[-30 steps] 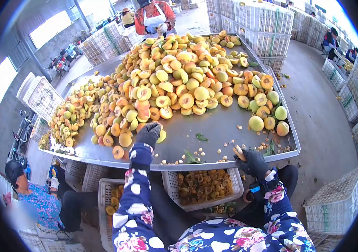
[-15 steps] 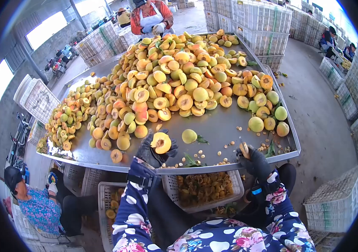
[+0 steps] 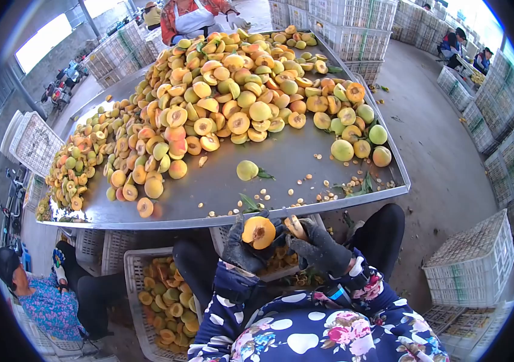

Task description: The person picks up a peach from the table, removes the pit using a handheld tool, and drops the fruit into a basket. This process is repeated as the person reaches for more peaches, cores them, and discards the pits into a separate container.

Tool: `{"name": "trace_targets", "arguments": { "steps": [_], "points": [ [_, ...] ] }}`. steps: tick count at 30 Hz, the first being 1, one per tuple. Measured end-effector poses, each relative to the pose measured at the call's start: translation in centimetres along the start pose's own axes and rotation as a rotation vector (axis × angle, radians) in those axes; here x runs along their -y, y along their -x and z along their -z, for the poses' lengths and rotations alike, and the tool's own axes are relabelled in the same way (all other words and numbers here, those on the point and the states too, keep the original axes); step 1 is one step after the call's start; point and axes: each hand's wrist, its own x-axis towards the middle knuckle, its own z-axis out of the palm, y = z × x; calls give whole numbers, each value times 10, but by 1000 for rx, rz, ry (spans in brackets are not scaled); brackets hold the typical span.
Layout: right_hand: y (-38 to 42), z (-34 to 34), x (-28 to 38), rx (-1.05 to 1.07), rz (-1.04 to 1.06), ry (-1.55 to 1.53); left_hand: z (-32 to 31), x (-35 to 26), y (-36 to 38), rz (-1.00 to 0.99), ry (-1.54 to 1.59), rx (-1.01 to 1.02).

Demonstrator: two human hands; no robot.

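My left hand (image 3: 242,248), in a dark glove, is closed around a peach half (image 3: 259,232), its yellow cut face and brown centre turned up. Close beside it, my gloved right hand (image 3: 323,247) grips a tool with a wooden handle (image 3: 295,227); its working end is hidden. Both hands are just off the near edge of the metal table (image 3: 209,208), above a crate. On the table lies a big heap of halved peaches (image 3: 227,90). One greenish peach (image 3: 247,170) sits apart near a leaf, with several small pits (image 3: 291,192) scattered around.
Below left stands a crate of peach halves (image 3: 169,301). A person in a blue flowered top (image 3: 52,304) sits at left; another in a white apron (image 3: 193,19) stands across the table. Stacked crates (image 3: 353,36) rise behind, and a white crate (image 3: 471,259) stands at right.
Both hands have drawn back from over the table edge toward my body and come together, bringing the tool up to the peach half. The view has tilted down; the person opposite has moved one hand out.
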Motion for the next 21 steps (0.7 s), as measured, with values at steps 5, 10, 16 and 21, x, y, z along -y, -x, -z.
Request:
{"name": "trace_targets", "arguments": {
  "steps": [5, 10, 16, 21],
  "points": [
    [6, -1, -14, 35, 17, 107, 18, 8, -4, -38, 60, 61],
    [15, -8, -9, 55, 29, 376, 22, 13, 0, 36, 76, 99],
    [12, -15, -35, 46, 333, 700, 55, 19, -11, -77, -42, 242],
    [9, -22, -40, 32, 301, 799, 59, 22, -14, -111, -8, 192]
  ]
}}
